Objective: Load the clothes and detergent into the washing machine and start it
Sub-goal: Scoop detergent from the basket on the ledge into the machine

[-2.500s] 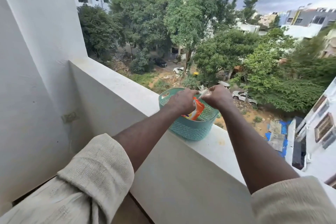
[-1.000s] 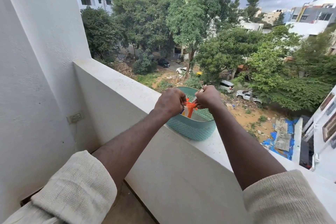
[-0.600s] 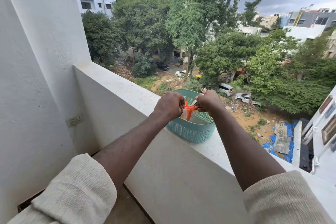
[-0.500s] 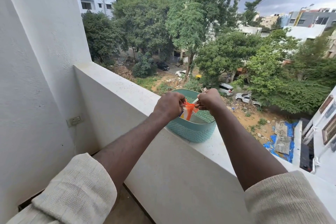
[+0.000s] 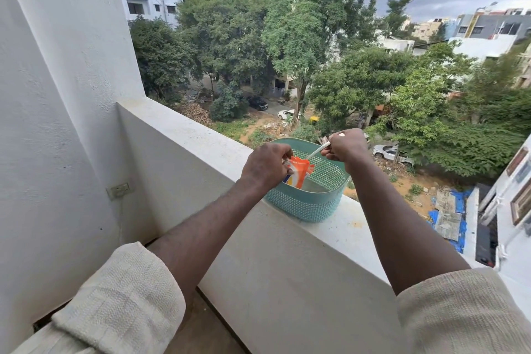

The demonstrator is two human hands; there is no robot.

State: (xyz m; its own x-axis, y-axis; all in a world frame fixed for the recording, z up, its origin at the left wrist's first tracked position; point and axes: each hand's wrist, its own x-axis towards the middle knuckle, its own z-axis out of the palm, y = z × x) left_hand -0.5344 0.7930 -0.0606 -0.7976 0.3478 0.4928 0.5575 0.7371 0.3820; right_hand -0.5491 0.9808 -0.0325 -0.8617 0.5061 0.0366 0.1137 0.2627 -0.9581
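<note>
An orange and white detergent packet (image 5: 298, 174) stands inside a teal perforated basket (image 5: 309, 204) on the balcony parapet. My left hand (image 5: 265, 165) pinches the packet's top edge at its left side. My right hand (image 5: 346, 148) is closed around the handle of a white scoop or spoon (image 5: 316, 151), whose tip reaches down into the packet's opening. No washing machine or clothes are in view.
The white parapet ledge (image 5: 201, 138) runs from the left wall to the lower right, with a long drop to a street, trees and parked cars beyond. A wall socket (image 5: 118, 190) sits on the white wall at left. The balcony floor (image 5: 201, 325) shows below.
My hands have drawn apart. My right hand lifted up and to the right, showing the white scoop handle, while my left hand keeps hold of the packet, which now sits lower in the basket.
</note>
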